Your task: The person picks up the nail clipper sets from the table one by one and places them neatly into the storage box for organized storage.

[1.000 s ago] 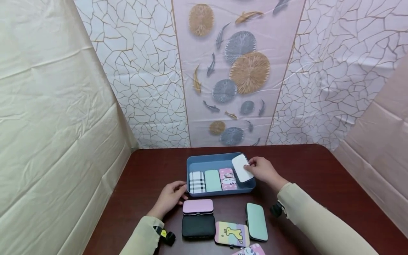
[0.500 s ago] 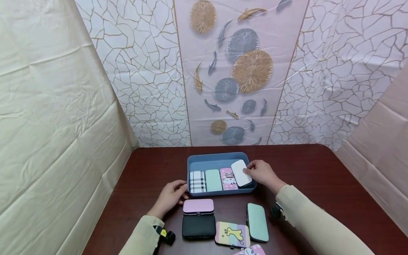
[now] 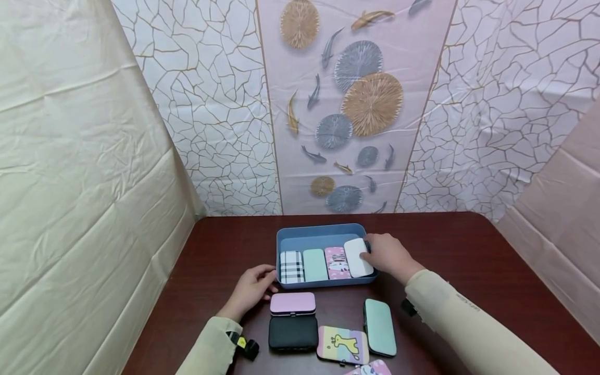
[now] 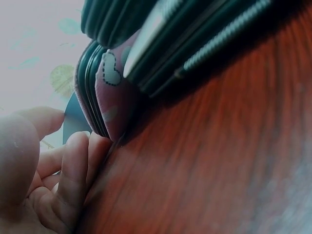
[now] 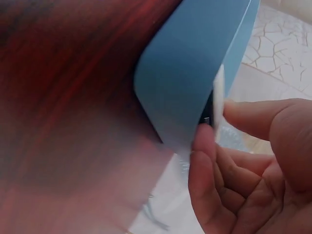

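Note:
A blue tray (image 3: pixel 319 230) holds a row of small flat clasp cases: a plaid case (image 3: pixel 291 267), a mint case (image 3: pixel 315 264), a pink cartoon case (image 3: pixel 337 263) and a white case (image 3: pixel 356 258) at the right end. My right hand (image 3: pixel 391 256) pinches the white case by its right edge, thumb on its face and fingers behind it; in the right wrist view the fingers (image 5: pixel 202 170) reach down at the tray's wall. At the tray's left end my left hand (image 3: pixel 253 286) rests with relaxed fingers touching the outer wall.
In front of the tray lie a plain pink case (image 3: pixel 292 303), a black case (image 3: pixel 293 333), a giraffe case (image 3: pixel 343 345), another mint case (image 3: pixel 380 327) and a second pink cartoon case (image 3: pixel 371 369). All are on the dark red wooden table (image 3: pixel 445 250), before a patterned curtain (image 3: pixel 225 104).
My right hand has lowered the white case and turned it from a tilt to nearly in line beside the pink cartoon case. The left hand has stayed at the tray's end.

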`<state>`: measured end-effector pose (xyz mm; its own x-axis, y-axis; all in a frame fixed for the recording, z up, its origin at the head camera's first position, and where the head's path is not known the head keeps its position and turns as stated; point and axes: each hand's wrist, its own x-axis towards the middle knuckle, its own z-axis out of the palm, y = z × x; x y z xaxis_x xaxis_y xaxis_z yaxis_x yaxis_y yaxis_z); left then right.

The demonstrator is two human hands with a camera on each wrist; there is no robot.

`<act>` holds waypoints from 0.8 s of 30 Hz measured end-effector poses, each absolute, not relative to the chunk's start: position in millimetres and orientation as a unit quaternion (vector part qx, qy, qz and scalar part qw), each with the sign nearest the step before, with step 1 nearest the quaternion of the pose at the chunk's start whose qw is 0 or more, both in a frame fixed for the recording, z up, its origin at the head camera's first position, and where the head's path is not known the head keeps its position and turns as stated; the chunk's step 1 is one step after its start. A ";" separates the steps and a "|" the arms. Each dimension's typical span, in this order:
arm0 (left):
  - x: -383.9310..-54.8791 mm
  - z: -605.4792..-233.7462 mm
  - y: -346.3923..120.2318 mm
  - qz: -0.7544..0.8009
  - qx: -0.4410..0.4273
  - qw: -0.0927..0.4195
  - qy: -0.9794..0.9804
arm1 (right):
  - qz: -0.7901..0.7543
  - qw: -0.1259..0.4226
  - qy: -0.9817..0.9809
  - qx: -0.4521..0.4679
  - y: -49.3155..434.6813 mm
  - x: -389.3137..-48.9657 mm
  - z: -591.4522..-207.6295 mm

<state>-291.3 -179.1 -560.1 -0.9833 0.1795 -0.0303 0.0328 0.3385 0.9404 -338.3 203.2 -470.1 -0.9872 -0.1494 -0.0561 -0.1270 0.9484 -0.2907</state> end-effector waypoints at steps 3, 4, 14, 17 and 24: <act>-291.1 -561.1 -178.6 0.572 0.066 0.065 0.815 | -0.122 0.041 0.989 -0.069 200.2 -336.7 -464.2; -291.1 -561.5 -178.3 0.573 0.066 0.065 0.814 | -0.116 0.044 0.990 -0.069 199.8 -336.2 -462.5; -291.6 -562.0 -177.9 0.573 0.070 0.064 0.814 | -0.116 0.060 0.989 -0.070 199.7 -332.4 -458.1; -292.7 -561.7 -177.9 0.571 0.069 0.066 0.815 | -0.120 0.069 0.988 -0.068 200.0 -333.0 -458.8; -293.9 -562.0 -179.0 0.569 0.071 0.067 0.817 | -0.135 0.093 0.984 -0.068 201.7 -333.8 -463.5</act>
